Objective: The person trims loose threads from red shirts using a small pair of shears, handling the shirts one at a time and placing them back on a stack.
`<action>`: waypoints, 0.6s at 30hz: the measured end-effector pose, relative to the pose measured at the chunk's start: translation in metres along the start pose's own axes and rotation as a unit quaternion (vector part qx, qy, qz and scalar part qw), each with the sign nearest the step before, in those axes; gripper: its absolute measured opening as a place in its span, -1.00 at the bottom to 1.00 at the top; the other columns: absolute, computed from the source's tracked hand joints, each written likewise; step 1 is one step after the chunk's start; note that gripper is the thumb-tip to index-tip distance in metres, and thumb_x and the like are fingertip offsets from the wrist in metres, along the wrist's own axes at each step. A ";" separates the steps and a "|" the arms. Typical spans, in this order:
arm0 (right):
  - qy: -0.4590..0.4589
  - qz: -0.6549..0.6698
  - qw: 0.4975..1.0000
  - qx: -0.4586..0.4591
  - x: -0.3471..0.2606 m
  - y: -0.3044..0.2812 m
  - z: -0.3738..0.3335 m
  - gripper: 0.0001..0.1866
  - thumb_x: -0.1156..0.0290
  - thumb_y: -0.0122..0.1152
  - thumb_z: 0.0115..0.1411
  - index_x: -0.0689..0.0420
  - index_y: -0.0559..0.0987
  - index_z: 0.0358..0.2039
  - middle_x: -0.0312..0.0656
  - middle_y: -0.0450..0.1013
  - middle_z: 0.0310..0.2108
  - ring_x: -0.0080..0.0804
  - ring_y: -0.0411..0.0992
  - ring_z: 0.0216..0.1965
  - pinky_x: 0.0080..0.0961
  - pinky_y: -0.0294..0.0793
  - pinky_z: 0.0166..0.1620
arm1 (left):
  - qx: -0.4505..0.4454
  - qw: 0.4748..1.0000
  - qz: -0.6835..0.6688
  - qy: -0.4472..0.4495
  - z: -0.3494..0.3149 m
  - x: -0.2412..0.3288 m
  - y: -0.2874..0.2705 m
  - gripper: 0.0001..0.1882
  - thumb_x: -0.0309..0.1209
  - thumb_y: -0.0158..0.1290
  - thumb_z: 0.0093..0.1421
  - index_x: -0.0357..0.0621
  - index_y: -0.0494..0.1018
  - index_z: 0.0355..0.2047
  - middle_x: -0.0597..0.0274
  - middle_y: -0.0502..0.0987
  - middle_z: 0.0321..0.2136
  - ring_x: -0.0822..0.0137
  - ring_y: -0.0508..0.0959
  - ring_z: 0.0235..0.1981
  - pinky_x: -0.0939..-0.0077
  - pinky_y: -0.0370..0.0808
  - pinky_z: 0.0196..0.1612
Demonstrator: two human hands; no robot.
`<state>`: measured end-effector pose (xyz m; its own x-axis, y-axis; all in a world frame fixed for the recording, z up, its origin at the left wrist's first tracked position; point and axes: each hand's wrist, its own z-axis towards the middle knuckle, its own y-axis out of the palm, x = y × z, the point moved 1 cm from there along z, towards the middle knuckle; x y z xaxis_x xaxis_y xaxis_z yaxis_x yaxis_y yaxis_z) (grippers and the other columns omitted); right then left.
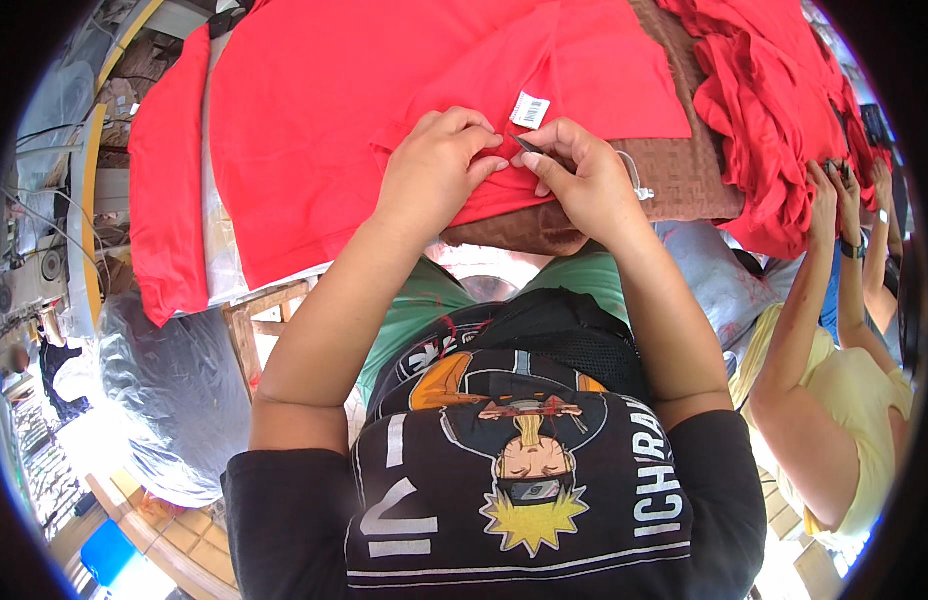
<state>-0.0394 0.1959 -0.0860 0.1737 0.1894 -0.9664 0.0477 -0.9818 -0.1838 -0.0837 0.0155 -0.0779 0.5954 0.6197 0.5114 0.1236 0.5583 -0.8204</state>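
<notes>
At upper center of frame, red cloth (314,120) lies spread over brown cloth (674,195), likely flat for two-handed work near edge. Right hand (591,182) has fingers closed around small dark tool (525,144), pointed end angled toward left hand (431,165), apparently for close control. Left fingers bend over red cloth, perhaps steadying it; whether they pinch fabric, cannot tell. White tag (530,111) lies just above. At right, co-worker's hand (824,192) touches bunched red fabric (759,110).

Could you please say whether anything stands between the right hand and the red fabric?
Nothing visible does: the bare right hand, holding a small dark pointed tool, is at the smooth red fabric; the white rectangular label lies just beyond the tool.
</notes>
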 end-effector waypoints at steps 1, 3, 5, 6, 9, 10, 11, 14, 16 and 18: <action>-0.020 -0.010 1.000 0.009 0.002 0.001 0.001 -0.80 0.49 0.23 0.14 0.28 0.53 -0.22 -0.09 0.57 -0.28 -0.42 0.53 -0.24 -0.47 0.48 -0.13 | -0.006 1.000 0.012 0.000 0.000 0.000 0.000 -0.81 -0.41 0.21 0.05 -0.12 0.57 -0.29 0.28 0.55 -0.24 0.21 0.54 -0.17 0.37 0.50 -0.14; -0.059 -0.033 0.997 0.028 0.008 0.003 0.001 -0.80 0.50 0.23 0.15 0.29 0.53 -0.22 -0.11 0.57 -0.31 -0.47 0.51 -0.32 -0.51 0.49 -0.20 | 0.005 0.999 0.016 0.034 0.000 -0.001 0.002 -0.85 -0.41 0.19 0.08 -0.15 0.56 -0.33 0.28 0.57 -0.30 0.20 0.56 -0.23 0.37 0.50 -0.16; -0.064 -0.033 0.997 0.021 0.008 0.003 0.001 -0.80 0.50 0.23 0.15 0.29 0.52 -0.21 -0.12 0.57 -0.32 -0.49 0.50 -0.35 -0.52 0.48 -0.22 | -0.015 1.000 -0.013 0.015 0.003 -0.003 0.000 -0.88 -0.40 0.15 0.13 -0.17 0.54 -0.35 0.26 0.58 -0.35 0.20 0.58 -0.28 0.39 0.51 -0.19; -0.066 -0.033 0.997 0.017 0.007 0.002 0.001 -0.79 0.50 0.24 0.15 0.29 0.52 -0.21 -0.12 0.57 -0.33 -0.50 0.49 -0.37 -0.53 0.48 -0.24 | -0.041 0.998 -0.045 -0.020 0.006 -0.005 -0.005 -0.88 -0.40 0.13 0.15 -0.17 0.53 -0.35 0.24 0.59 -0.38 0.21 0.59 -0.31 0.40 0.51 -0.20; -0.021 -0.008 1.000 0.004 -0.001 0.001 0.000 -0.79 0.50 0.24 0.14 0.29 0.53 -0.22 -0.12 0.57 -0.33 -0.50 0.50 -0.34 -0.52 0.48 -0.22 | -0.110 0.982 -0.117 -0.099 0.015 -0.007 -0.017 -0.87 -0.39 0.06 0.23 -0.20 0.49 -0.33 0.19 0.59 -0.43 0.27 0.61 -0.35 0.44 0.50 -0.22; -0.017 -0.015 1.000 0.002 0.000 0.001 -0.001 -0.79 0.49 0.24 0.14 0.28 0.53 -0.22 -0.11 0.57 -0.32 -0.47 0.51 -0.32 -0.50 0.48 -0.20 | -0.132 0.974 -0.137 -0.121 0.016 -0.009 -0.018 -0.87 -0.39 0.04 0.25 -0.21 0.48 -0.32 0.18 0.59 -0.44 0.29 0.61 -0.36 0.46 0.50 -0.22; -0.013 -0.022 1.000 0.000 0.000 0.000 -0.001 -0.79 0.49 0.25 0.14 0.28 0.53 -0.22 -0.11 0.57 -0.31 -0.44 0.52 -0.30 -0.47 0.49 -0.19 | -0.132 0.973 -0.148 -0.115 0.017 -0.011 -0.019 -0.87 -0.40 0.03 0.26 -0.22 0.47 -0.31 0.17 0.59 -0.44 0.31 0.61 -0.35 0.46 0.50 -0.22; -0.042 -0.075 0.996 -0.004 -0.001 0.001 -0.001 -0.84 0.55 0.17 0.19 0.28 0.51 -0.20 -0.22 0.55 -0.29 -0.57 0.46 -0.32 -0.59 0.45 -0.25 | -0.132 0.973 -0.163 -0.095 0.020 -0.015 -0.021 -0.87 -0.41 0.00 0.28 -0.24 0.44 -0.28 0.15 0.59 -0.45 0.34 0.61 -0.34 0.47 0.49 -0.23; -0.061 -0.108 0.992 -0.004 -0.004 0.003 -0.003 -0.86 0.58 0.15 0.21 0.27 0.50 -0.20 -0.27 0.54 -0.29 -0.63 0.44 -0.34 -0.64 0.44 -0.28 | -0.135 0.976 -0.150 -0.080 0.020 -0.015 -0.021 -0.86 -0.42 -0.01 0.28 -0.25 0.43 -0.28 0.14 0.59 -0.46 0.32 0.61 -0.35 0.46 0.49 -0.24; -0.067 -0.129 0.989 -0.002 -0.008 0.005 -0.004 -0.84 0.56 0.18 0.19 0.25 0.51 -0.20 -0.26 0.55 -0.30 -0.60 0.46 -0.34 -0.59 0.45 -0.25 | -0.138 0.976 -0.145 -0.088 0.021 -0.014 -0.021 -0.86 -0.41 -0.01 0.28 -0.25 0.43 -0.28 0.13 0.59 -0.46 0.32 0.61 -0.35 0.44 0.49 -0.25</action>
<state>-0.0363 0.1899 -0.0782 0.0227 0.4297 -0.9027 0.0766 -0.9010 -0.4269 -0.1114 0.0067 -0.0630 0.3608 0.5566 0.7484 0.4907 0.5691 -0.6598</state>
